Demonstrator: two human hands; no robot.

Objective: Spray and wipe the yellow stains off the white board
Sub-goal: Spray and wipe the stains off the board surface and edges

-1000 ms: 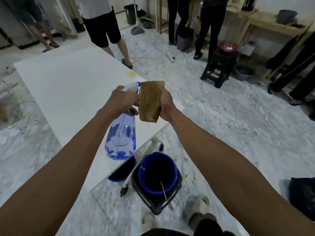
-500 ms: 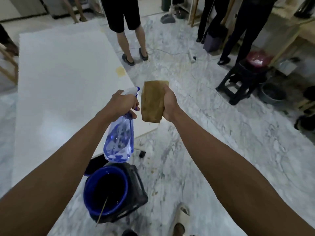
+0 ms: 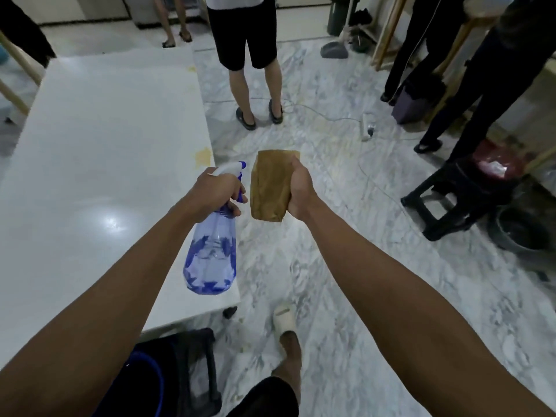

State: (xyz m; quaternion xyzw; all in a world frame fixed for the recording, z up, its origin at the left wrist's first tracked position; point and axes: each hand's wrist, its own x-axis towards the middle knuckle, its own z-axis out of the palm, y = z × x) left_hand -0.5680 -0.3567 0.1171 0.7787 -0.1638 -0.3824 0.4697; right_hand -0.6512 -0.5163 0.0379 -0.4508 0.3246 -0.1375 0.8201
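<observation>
A: Where do things stand?

B: The left hand has a closed grip round the neck of the sprayer, nozzle aimed toward twelve o'clock. The right hand grips a folded brown cloth, held off the board.

A: And the stains?

B: One stain sits at the board's right edge, just at eleven o'clock from the nozzle; a fainter one lies at the far corner.

A: Advice?

B: Swing the nozzle left over the near stain, spray close, then wipe inward so nothing drips onto the floor.
</observation>
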